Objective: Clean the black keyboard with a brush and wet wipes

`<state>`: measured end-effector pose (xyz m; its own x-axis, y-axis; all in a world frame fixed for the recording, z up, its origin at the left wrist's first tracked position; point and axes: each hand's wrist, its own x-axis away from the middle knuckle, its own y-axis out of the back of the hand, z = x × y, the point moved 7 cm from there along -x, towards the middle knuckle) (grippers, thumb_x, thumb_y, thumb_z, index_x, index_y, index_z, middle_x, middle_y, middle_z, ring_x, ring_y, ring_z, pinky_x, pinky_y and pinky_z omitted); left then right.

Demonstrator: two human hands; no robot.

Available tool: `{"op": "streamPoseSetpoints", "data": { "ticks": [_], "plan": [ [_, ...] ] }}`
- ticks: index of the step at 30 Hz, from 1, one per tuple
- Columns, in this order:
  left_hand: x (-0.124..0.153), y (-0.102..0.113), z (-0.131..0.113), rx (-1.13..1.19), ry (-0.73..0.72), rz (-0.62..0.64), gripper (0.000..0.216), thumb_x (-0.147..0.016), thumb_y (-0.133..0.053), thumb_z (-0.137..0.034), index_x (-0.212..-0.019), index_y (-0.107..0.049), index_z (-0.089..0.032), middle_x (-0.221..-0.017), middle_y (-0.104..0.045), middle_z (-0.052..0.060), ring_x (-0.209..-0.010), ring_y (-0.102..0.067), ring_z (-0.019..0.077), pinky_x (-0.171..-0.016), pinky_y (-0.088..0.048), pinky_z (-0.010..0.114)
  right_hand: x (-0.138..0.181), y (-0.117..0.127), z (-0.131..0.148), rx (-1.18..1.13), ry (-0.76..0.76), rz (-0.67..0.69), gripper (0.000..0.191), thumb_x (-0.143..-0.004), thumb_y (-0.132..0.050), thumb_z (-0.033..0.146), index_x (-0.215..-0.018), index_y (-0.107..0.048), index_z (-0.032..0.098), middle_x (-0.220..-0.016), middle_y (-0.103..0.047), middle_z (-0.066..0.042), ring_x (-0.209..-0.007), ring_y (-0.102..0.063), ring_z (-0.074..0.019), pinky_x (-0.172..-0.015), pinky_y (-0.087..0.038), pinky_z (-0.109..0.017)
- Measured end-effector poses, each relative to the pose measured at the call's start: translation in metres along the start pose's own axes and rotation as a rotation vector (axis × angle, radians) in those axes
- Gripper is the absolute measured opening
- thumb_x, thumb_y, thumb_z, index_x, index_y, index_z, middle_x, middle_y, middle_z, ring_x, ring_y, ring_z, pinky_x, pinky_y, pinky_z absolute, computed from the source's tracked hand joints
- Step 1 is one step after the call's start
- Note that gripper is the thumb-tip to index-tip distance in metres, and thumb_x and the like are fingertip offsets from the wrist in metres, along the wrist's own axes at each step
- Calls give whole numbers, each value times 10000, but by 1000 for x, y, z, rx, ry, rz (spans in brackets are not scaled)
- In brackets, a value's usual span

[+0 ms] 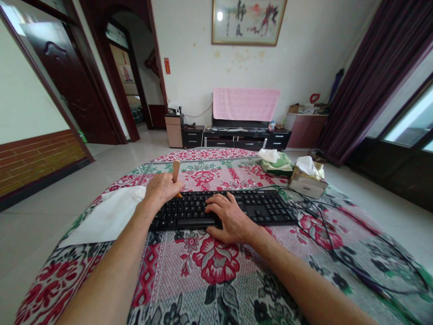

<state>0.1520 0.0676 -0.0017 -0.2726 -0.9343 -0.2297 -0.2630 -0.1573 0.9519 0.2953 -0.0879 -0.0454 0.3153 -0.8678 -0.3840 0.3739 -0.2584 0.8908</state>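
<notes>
Left hand (pixel 164 186) wraps the wooden handle (pixel 176 170), right hand (pixel 232 220) spread on the keyboard (pixel 270 212); too hard a shove could skid it sideways!

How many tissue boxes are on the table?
2: a green box, and a beige box nearer the camera, to its right in the picture.

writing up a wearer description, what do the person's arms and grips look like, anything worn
The left forearm and right forearm are bare, with no sleeves in view. The left grip and right grip are ungloved hands; no watch, bracelet or ring shows.
</notes>
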Motion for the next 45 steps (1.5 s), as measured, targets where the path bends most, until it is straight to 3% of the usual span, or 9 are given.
{"op": "streamPoseSetpoints", "data": {
  "ticks": [6,14,22,27,36,45],
  "plan": [
    [-3,1,6,51,7,26,310,-750,-483,-401,-819,-723,-217,-869,-731,79,-876,-661,277,-729,-488,323,0,1,1,1,12,-5,383,-734,-645,371,-1076,-568,217,-1264,-549,-94,-1217,-434,-274,-1072,-160,-563],
    [-6,13,31,-78,142,-21,341,-762,-464,-423,-823,-714,-200,-877,-717,140,-875,-653,332,-710,-488,373,-1,11,-5,-28,-16,-54,359,-797,-608,419,-1088,-552,216,-1212,-586,-82,-1162,-477,-242,-1067,-194,-496],
    [-11,4,28,-5,130,7,323,-755,-479,-412,-804,-722,-204,-892,-722,127,-887,-654,327,-749,-491,378,2,20,-30,55,-139,-138,250,-854,-557,397,-1022,-566,211,-1101,-626,-72,-1098,-504,-234,-1005,-252,-450],
    [-9,7,30,2,131,-52,329,-757,-479,-410,-823,-716,-191,-888,-718,146,-895,-649,346,-748,-489,396,2,21,-31,59,-145,-137,231,-864,-548,386,-1016,-570,213,-1073,-633,-60,-1078,-513,-228,-1004,-244,-447],
    [-10,6,27,79,145,-59,317,-760,-490,-423,-828,-726,-223,-876,-731,83,-891,-656,291,-757,-494,346,2,20,-33,69,-151,-125,228,-867,-540,384,-1019,-575,218,-1080,-636,-62,-1061,-523,-227,-999,-245,-452],
    [-5,-1,10,177,83,-73,318,-761,-482,-402,-836,-729,-216,-821,-735,60,-859,-669,262,-725,-491,307,1,19,-33,55,-138,-125,216,-864,-552,366,-1011,-580,210,-1091,-637,-64,-1067,-523,-229,-1002,-241,-452]
  ]
}}
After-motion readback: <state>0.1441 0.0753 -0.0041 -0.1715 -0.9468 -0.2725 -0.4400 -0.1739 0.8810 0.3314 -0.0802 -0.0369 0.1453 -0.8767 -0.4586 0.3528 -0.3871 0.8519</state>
